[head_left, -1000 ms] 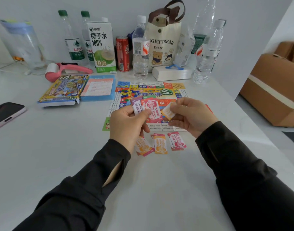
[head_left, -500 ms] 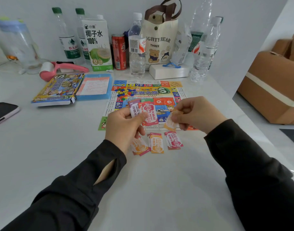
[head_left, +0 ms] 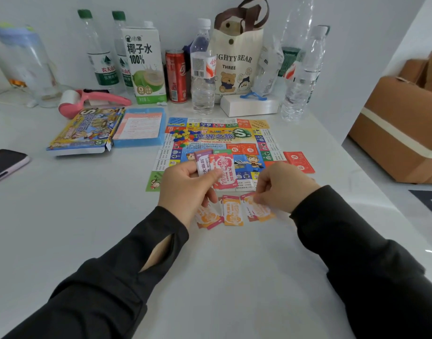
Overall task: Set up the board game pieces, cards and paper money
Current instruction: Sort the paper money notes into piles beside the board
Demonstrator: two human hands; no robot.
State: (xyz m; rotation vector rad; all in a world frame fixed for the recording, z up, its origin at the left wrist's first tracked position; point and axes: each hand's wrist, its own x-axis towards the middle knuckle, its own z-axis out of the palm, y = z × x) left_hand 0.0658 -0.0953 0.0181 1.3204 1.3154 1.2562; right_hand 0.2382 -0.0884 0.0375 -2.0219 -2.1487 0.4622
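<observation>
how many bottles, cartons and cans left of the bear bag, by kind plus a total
bottles: 3
carton: 1
can: 1
total: 5

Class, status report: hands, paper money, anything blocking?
Left hand grips fanned notes. Right hand pinches orange note on right pile. Nothing in the way.

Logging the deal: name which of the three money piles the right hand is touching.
The rightmost pile: the right hand pinches a note on it; the middle pile and left pile lie apart from it.
</observation>
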